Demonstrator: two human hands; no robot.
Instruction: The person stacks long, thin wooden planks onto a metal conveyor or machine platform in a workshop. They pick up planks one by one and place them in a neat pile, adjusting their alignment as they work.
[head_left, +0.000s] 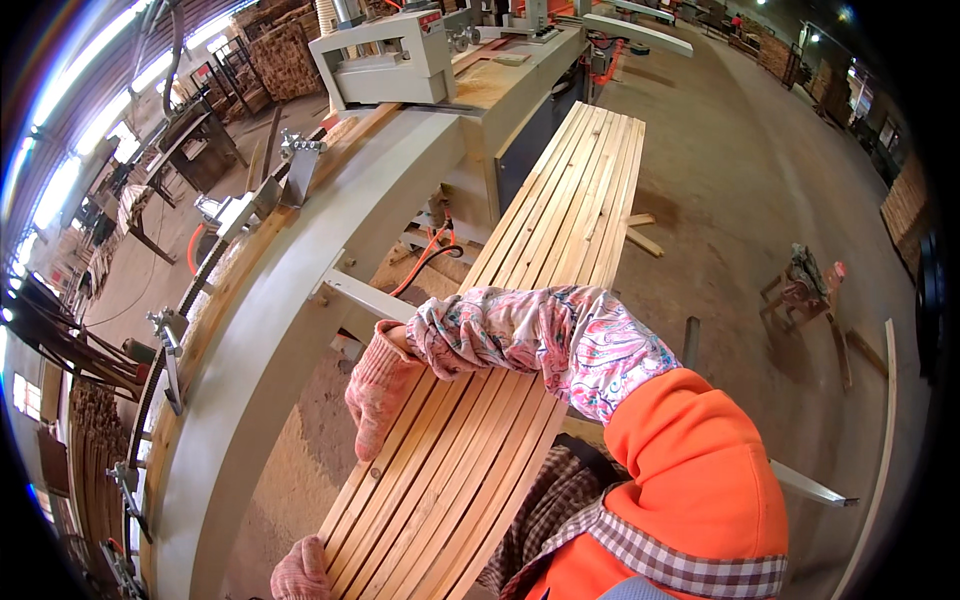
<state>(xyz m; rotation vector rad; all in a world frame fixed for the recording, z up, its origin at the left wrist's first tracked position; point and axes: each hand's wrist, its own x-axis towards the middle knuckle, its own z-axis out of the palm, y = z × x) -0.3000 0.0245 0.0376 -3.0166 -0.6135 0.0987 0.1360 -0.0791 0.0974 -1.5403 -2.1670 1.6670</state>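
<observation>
Long, pale wooden strips (545, 250) lie side by side in a flat row, running from near my body away toward the machine. My right hand (380, 392), in a pink knit glove, reaches across them. Its fingers are closed along the outer strip at the left edge; the fingertips under the wood are hidden. Lower down, my left hand (300, 572), gloved alike, closes on the same left edge near the close end. The lower frame edge cuts off part of it. A patterned oversleeve (530, 330) and an orange sleeve (690, 460) cover my right arm.
A grey machine bed (260, 380) with a chain and metal brackets curves along the left. A white machine housing (390, 62) stands at its far end. Orange hoses (425, 255) hang beneath. Wood offcuts (643, 240) and a small wooden stand (805, 300) are on the floor to the right.
</observation>
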